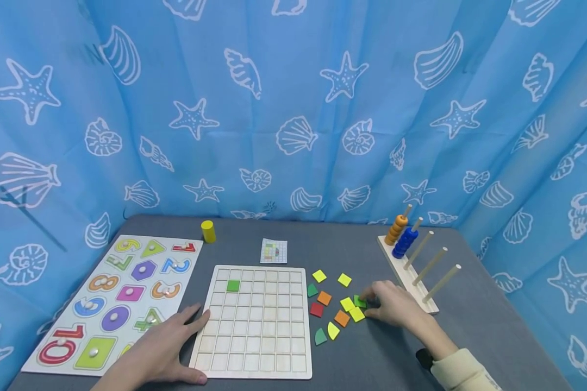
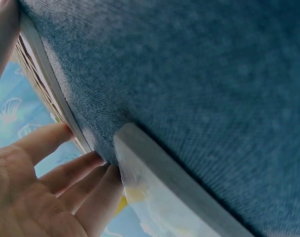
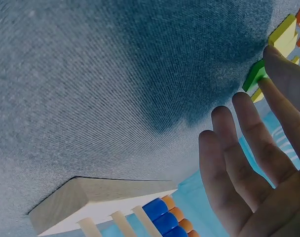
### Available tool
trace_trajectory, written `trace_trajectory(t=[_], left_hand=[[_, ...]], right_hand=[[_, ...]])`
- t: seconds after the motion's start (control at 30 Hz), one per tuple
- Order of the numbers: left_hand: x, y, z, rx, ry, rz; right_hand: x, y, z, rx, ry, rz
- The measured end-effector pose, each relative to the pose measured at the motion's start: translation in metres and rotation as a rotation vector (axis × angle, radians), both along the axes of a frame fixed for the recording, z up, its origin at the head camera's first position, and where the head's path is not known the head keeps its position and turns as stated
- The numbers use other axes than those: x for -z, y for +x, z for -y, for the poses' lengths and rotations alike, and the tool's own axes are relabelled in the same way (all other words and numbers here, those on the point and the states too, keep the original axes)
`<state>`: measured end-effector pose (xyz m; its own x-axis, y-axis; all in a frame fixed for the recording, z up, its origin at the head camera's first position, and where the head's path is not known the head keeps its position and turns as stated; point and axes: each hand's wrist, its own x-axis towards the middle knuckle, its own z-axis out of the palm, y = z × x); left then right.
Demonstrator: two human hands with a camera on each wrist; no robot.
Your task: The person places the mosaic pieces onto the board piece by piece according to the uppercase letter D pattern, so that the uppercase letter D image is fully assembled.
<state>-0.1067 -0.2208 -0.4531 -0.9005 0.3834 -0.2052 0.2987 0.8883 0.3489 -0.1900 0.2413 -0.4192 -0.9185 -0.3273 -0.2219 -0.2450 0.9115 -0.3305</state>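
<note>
A pale wooden grid board (image 1: 259, 320) lies in front of me, with one green square tile (image 1: 232, 285) in its upper left part. My left hand (image 1: 161, 342) spreads along the board's left side, index fingertip at the edge and thumb by the near left corner. On the right, my right hand (image 1: 391, 304) reaches down to a loose green square tile (image 1: 359, 301). The right wrist view has the index fingertip touching this green tile (image 3: 254, 75), the thumb close beside it near a yellow tile (image 3: 283, 35), and the other fingers extended.
Several yellow, orange, red and green pieces (image 1: 324, 298) lie right of the board. A peg stand (image 1: 411, 277) with orange and blue rings stands farther right. Left is a number-and-shape puzzle board (image 1: 127, 293); a yellow cylinder (image 1: 208, 231) and pattern card (image 1: 274, 251) are behind.
</note>
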Motion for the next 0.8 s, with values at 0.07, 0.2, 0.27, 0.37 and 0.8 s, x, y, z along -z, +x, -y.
trace_trajectory(t=[0.07,0.2,0.27,0.37,0.8], left_hand=[[0.0007,-0.0004,0.0000,0.003,-0.002,-0.006],[0.0011,0.0000,0.0001,0.004,-0.001,-0.011],[0.0011,0.0005,0.0002,0.003,0.001,-0.007],[0.0010,0.0005,0.0003,-0.001,0.000,0.000],[0.0022,0.0007,0.0000,-0.001,0.013,0.007]], right_hand=[[0.0004,0.0007,0.0001,0.002,-0.008,-0.012],[0.0007,0.0009,0.0004,-0.003,-0.016,-0.023],[0.0014,0.0004,0.0013,-0.006,-0.015,-0.018],[0.0028,-0.0004,0.0029,-0.012,-0.018,-0.018],[0.0084,-0.0001,0.0068,-0.004,-0.036,-0.038]])
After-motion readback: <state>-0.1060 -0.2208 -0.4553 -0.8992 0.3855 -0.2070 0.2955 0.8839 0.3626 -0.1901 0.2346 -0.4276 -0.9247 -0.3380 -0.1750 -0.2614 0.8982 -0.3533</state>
